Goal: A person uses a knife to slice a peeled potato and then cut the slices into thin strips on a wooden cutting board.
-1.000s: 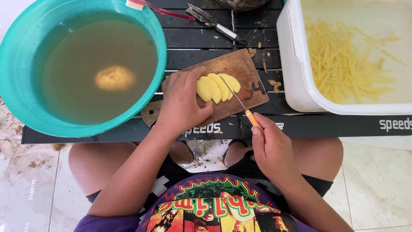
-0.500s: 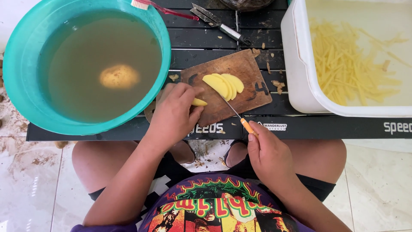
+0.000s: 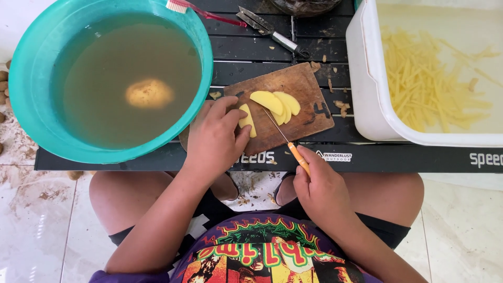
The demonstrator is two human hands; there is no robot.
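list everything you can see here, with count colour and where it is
basin: 1, teal, left on the table, full of murky water
potato: 1, pale yellow, sunk in the basin
board: 1, brown wood, table middle
slices: a few, yellow, fanned on the board
slice: 1, yellow, under the left fingertips
knife: 1, orange handle, thin blade, tip on the board
tub: 1, white, right
sticks: many, pale yellow, in the tub's water
peeler: 1, metal, top of the table
toothbrush: 1, red, on the basin's far rim
table: 1, black, slatted
left hand: on the slice
right hand: grips the knife
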